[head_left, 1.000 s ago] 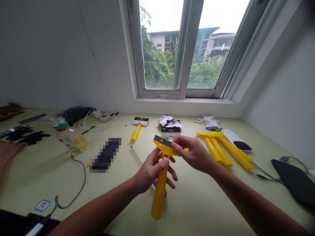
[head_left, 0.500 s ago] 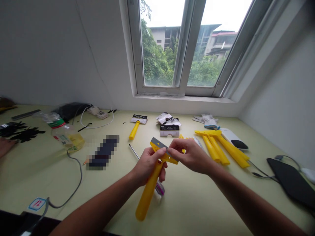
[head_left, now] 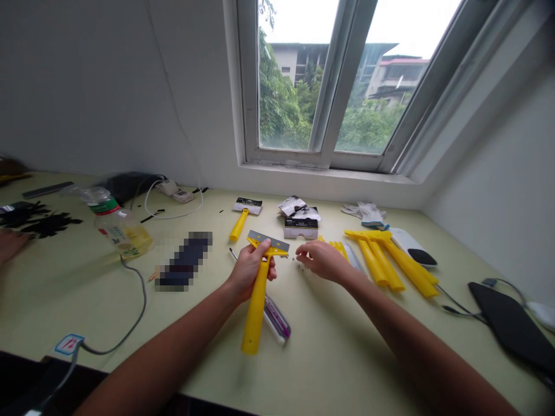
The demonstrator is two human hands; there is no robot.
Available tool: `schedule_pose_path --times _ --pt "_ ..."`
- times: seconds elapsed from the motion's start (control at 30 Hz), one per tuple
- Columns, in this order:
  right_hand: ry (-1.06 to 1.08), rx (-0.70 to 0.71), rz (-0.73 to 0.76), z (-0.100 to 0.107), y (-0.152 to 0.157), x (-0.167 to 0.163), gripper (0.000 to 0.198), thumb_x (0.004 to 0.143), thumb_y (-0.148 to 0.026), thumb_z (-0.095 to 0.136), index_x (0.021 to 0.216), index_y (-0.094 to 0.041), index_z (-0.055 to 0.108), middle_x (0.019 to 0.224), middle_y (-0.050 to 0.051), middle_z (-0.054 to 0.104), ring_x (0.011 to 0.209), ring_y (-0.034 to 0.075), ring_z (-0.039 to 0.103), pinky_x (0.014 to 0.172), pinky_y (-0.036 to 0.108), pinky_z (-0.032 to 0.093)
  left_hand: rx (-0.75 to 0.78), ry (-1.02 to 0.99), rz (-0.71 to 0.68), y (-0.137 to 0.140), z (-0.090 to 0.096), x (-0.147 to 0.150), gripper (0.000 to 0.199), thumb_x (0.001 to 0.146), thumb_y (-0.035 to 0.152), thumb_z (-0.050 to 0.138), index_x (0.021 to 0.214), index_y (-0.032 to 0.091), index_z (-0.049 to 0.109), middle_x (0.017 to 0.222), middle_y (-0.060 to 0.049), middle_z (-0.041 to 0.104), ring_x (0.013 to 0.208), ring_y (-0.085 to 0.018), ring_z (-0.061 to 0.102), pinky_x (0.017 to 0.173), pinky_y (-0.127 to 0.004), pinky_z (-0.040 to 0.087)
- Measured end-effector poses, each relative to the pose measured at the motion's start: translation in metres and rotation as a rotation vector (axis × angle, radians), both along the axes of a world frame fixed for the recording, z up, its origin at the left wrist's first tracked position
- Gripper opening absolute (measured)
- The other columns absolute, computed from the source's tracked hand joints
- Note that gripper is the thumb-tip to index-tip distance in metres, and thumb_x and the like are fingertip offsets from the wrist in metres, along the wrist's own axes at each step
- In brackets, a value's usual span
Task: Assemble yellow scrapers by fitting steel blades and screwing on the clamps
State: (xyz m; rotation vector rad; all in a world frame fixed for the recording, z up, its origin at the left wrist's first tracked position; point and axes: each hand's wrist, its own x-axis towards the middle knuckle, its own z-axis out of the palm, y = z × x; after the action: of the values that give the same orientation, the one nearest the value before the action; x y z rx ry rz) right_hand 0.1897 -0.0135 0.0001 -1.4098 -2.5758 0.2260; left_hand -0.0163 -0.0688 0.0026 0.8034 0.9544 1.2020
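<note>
My left hand (head_left: 251,268) is closed around the head of a yellow scraper (head_left: 255,309), thumb pressing on its grey metal blade (head_left: 262,238). The handle slants down toward the table's near edge. My right hand (head_left: 323,260) is low over the table beside several tiny metal parts (head_left: 300,267), perhaps screws or nuts. Its fingers are bent and slightly apart, with nothing visible between them. Below the scraper lies a purple and grey screwdriver-like tool (head_left: 277,318), partly covered by the handle and my left hand; its thin shaft tip shows past the hand.
More yellow scraper handles (head_left: 390,260) lie at right, near a white and black device (head_left: 414,247) and gloves (head_left: 366,214). A packaged scraper (head_left: 238,224) and black-and-white cards (head_left: 300,227) lie behind. At left are a bottle (head_left: 117,225), a cable (head_left: 141,289) and another person's hand (head_left: 11,245).
My right hand has left the scraper's blade and moved down to the tiny metal parts. My left hand has shifted left with the scraper, and the blade now shows more fully.
</note>
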Motion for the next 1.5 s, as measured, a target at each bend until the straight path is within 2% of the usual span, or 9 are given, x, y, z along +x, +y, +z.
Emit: schedule_pose_path --times 0.1,0.23,0.5,0.83,1.0,1.17,1.23,1.37,1.5 --pt "-0.047 -0.006 -0.015 -0.002 0.009 -0.011 0.02 0.085 -0.032 0.057 0.089 -0.022 0.074 0.087 0.006 0.073 0.077 0.02 0.064 0.065 0.028 0.04 -0.021 -0.07 -0.057 -0.004 0.002 0.003 0.035 0.08 0.045 0.066 0.09 0.017 0.048 0.067 0.001 0.058 0.049 -0.011 0.058 0.039 -0.018 0.044" --pt "-0.113 -0.011 -0.027 -0.006 0.016 -0.017 0.016 0.082 -0.027 0.058 0.084 -0.022 0.073 0.087 0.007 0.072 0.078 0.021 0.064 0.061 0.027 0.037 -0.015 -0.103 -0.056 -0.007 0.003 0.005 0.037 0.079 0.047 0.066 0.087 0.018 0.044 0.067 0.003 0.057 0.039 -0.007 0.05 0.033 -0.016 0.034" --pt "-0.174 -0.06 0.056 -0.009 0.027 -0.012 0.015 0.08 -0.026 0.057 0.077 -0.019 0.07 0.076 0.006 0.07 0.067 0.017 0.061 0.054 0.025 0.033 -0.007 -0.111 -0.091 -0.009 0.001 0.006 0.038 0.078 0.05 0.066 0.086 0.019 0.044 0.064 0.003 0.056 0.035 -0.007 0.048 0.03 -0.016 0.031" --pt "-0.087 -0.07 0.046 -0.001 0.027 0.002 0.021 0.081 -0.022 0.051 0.078 -0.021 0.071 0.079 0.003 0.072 0.071 0.015 0.061 0.063 0.024 0.038 0.012 -0.049 -0.064 -0.01 0.008 0.003 0.037 0.081 0.051 0.063 0.084 0.019 0.046 0.062 0.005 0.054 0.031 -0.006 0.045 0.028 -0.016 0.029" --pt "-0.048 0.003 -0.149 0.027 0.038 0.042 0.029 0.088 -0.028 0.043 0.095 -0.021 0.07 0.096 0.007 0.072 0.087 0.02 0.063 0.074 0.029 0.042 0.022 -0.052 -0.036 -0.007 0.01 -0.002 0.036 0.082 0.051 0.062 0.082 0.019 0.046 0.062 0.005 0.053 0.031 -0.005 0.045 0.029 -0.014 0.028" --pt "-0.112 -0.125 -0.26 0.038 0.045 0.088 0.032 0.086 -0.032 0.046 0.101 -0.018 0.069 0.1 0.01 0.072 0.088 0.022 0.066 0.075 0.029 0.048 0.031 -0.06 -0.05 -0.008 0.01 -0.002 0.033 0.082 0.047 0.064 0.081 0.019 0.046 0.062 0.005 0.054 0.031 -0.005 0.044 0.029 -0.013 0.028" --pt "-0.145 -0.193 -0.243 0.034 0.044 0.095 0.037 0.083 -0.036 0.052 0.112 -0.017 0.067 0.11 0.01 0.07 0.096 0.023 0.065 0.081 0.03 0.05 0.025 -0.063 -0.06 -0.008 0.008 -0.001 0.033 0.082 0.047 0.063 0.081 0.019 0.046 0.062 0.005 0.053 0.031 -0.005 0.044 0.029 -0.014 0.028" --pt "-0.218 -0.306 -0.2 0.025 0.042 0.101 0.063 0.066 -0.033 0.069 0.126 -0.017 0.061 0.128 0.013 0.061 0.113 0.031 0.059 0.096 0.037 0.045 0.004 -0.062 -0.061 -0.007 0.004 0.001 0.035 0.082 0.049 0.063 0.081 0.018 0.045 0.062 0.005 0.054 0.031 -0.005 0.044 0.029 -0.014 0.028" --pt "-0.272 -0.373 -0.147 0.023 0.037 0.105 0.089 0.059 -0.033 0.073 0.142 -0.021 0.045 0.144 0.012 0.047 0.132 0.035 0.043 0.108 0.043 0.036 0.009 -0.06 -0.065 -0.007 0.003 0.002 0.035 0.082 0.048 0.063 0.081 0.018 0.046 0.062 0.005 0.053 0.031 -0.005 0.044 0.029 -0.015 0.029"
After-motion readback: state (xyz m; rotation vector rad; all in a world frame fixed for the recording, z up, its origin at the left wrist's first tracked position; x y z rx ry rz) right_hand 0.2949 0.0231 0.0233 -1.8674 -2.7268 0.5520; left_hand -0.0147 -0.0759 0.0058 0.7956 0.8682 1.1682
